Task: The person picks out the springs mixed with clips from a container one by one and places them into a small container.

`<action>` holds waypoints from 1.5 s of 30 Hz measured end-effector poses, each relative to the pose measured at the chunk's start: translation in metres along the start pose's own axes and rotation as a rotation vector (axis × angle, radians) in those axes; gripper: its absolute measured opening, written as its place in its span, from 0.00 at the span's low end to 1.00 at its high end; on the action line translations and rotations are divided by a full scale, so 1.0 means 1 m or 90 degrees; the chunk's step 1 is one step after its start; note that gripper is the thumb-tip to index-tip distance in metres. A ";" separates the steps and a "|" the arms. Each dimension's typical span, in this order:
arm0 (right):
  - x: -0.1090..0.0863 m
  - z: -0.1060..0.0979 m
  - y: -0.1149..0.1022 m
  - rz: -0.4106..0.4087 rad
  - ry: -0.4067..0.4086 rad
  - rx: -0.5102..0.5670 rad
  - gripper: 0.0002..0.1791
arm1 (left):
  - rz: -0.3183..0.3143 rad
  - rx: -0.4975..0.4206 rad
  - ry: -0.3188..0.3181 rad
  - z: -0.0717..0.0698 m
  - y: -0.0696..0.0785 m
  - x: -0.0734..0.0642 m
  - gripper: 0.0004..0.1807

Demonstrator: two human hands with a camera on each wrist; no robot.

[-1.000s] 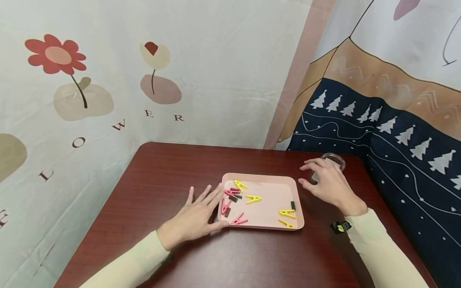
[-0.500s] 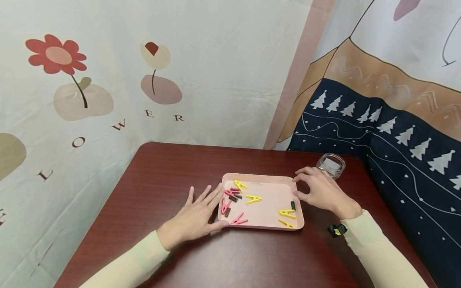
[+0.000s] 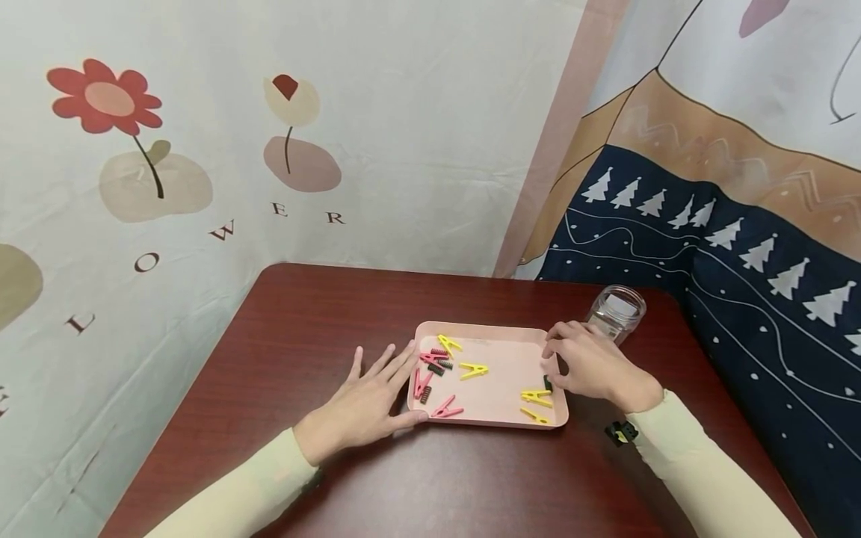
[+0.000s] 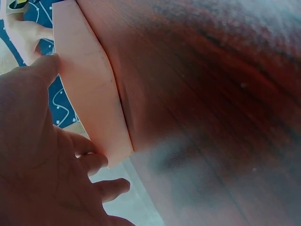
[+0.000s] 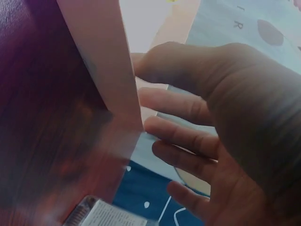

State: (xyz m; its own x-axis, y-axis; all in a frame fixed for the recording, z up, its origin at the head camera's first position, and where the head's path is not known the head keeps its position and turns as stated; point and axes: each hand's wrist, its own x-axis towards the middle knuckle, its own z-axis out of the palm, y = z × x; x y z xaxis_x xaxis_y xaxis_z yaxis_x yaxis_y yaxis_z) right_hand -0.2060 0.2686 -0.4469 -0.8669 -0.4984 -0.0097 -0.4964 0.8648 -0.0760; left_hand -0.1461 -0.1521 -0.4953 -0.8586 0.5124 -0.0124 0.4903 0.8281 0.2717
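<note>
A shallow pink tray (image 3: 501, 366) holds pink clothespins (image 3: 446, 408), yellow clothespins (image 3: 474, 370) and small coiled springs (image 3: 436, 370). My left hand (image 3: 363, 411) lies with straight, spread fingers against the tray's left side; in the left wrist view the thumb and fingertips meet the tray wall (image 4: 89, 80). At the opposite side, my right hand (image 3: 592, 366) reaches over the right rim with bent, parted fingers. Its thumb is right at a small dark piece (image 3: 548, 382) by the wall. In the right wrist view the tray wall (image 5: 106, 56) hides the thumb and index tips.
Behind my right hand stands a clear glass jar (image 3: 615, 310) with a white label, partly covered by that hand. Everything rests on a reddish-brown table (image 3: 323, 314). Printed cloth hangs along the table's back and right edges.
My right hand has come from beside the glass jar, left and toward me, to inside the tray's right rim. The jar shows more fully. My left hand has stayed at the tray.
</note>
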 end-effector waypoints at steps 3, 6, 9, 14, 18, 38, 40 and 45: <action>0.001 -0.001 -0.006 -0.010 -0.019 -0.023 0.10 | 0.000 -0.001 0.000 -0.001 0.000 0.000 0.58; 0.002 -0.002 -0.011 -0.014 -0.045 -0.043 0.09 | 0.000 0.001 -0.001 0.000 0.001 0.000 0.59; 0.005 -0.001 -0.018 -0.008 -0.075 -0.053 0.10 | 0.000 0.000 0.000 0.000 0.001 0.000 0.59; 0.007 -0.001 -0.026 0.001 -0.085 -0.070 0.12 | -0.002 -0.006 0.003 0.000 0.002 -0.001 0.58; 0.008 0.002 -0.030 0.001 -0.075 -0.101 0.14 | -0.002 -0.008 0.000 0.000 0.002 0.000 0.58; 0.013 0.010 -0.029 0.025 -0.064 -0.136 0.14 | -0.002 -0.007 -0.003 0.000 0.000 -0.001 0.59; 0.013 0.010 -0.029 0.027 -0.065 -0.131 0.14 | -0.002 -0.008 -0.003 0.000 0.000 -0.001 0.58; 0.012 0.011 -0.029 0.027 -0.059 -0.128 0.12 | -0.003 -0.008 -0.003 -0.001 0.000 -0.001 0.58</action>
State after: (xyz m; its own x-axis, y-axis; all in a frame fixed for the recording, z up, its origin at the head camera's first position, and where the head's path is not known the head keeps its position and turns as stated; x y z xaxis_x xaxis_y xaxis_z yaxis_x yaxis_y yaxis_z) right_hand -0.2018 0.2369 -0.4554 -0.8837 -0.4570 -0.1013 -0.4671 0.8751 0.1268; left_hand -0.1454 -0.1524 -0.4944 -0.8599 0.5101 -0.0187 0.4846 0.8274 0.2839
